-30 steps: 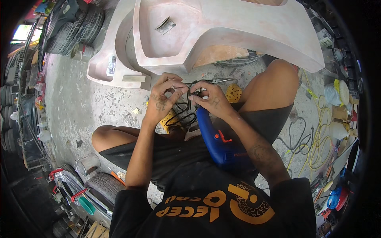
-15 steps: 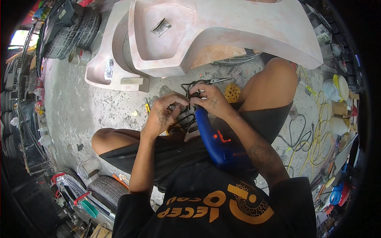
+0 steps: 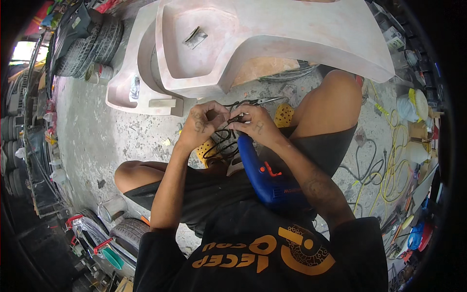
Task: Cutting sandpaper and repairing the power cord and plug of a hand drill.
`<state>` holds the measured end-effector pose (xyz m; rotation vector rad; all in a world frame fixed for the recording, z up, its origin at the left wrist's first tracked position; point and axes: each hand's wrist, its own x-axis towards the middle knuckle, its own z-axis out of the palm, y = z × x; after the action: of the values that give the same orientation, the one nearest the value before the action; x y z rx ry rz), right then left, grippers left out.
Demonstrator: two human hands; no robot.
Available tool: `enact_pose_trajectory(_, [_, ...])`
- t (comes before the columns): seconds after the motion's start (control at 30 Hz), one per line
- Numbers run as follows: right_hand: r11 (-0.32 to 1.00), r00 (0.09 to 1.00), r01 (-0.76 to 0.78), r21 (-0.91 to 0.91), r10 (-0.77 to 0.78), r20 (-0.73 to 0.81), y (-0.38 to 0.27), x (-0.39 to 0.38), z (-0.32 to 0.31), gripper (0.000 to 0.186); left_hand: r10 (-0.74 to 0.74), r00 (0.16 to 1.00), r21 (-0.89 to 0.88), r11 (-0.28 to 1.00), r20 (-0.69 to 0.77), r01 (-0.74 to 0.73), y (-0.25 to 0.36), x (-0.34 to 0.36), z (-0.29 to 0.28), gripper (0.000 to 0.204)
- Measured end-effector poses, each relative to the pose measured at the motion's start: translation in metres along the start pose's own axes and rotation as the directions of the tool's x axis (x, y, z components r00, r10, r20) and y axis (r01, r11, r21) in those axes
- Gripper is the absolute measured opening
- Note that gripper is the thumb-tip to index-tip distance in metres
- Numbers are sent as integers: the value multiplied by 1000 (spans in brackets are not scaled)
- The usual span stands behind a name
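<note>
A blue power tool [image 3: 260, 168] with a red trigger lies on my lap, its handle end pointing away from me. Loops of black cord [image 3: 224, 141] bunch up beside that end. My left hand [image 3: 206, 121] is closed, thumb and fingertips pinching the black cord. Close on its right, my right hand [image 3: 254, 121] is closed as well, gripping a dark, thicker piece of the cord above the handle end. Fingers cover part of the cord, so its exact end is hidden. Just beyond my right hand, pliers [image 3: 266, 100] rest on the floor.
A large pale moulded panel [image 3: 292, 24] spans the far side, with a small dark-and-silver piece [image 3: 195, 37] in its recess. Yellow perforated shoes [image 3: 283, 115] are on my feet. Yellow cable [image 3: 389, 168] coils at right; tyres [image 3: 129, 233] stand lower left.
My left hand has moved up and away from me, staying close to my right hand. More cord loops and the left yellow shoe now show. The power tool has hardly moved.
</note>
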<state>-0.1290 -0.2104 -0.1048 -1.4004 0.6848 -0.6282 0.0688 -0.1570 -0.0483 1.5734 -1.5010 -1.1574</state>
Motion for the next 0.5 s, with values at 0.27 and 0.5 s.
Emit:
enact_pose_trajectory(0.27, [996,996,26,-80,-32,-80,4,1,6,40,-66,981,102,994,182,48,19,9,-16,11])
enact_pose_trajectory(0.5, [996,996,79,-36,-81,-44,6,1,4,34,-3,935,289,951,355,-107,7,29,-21,14])
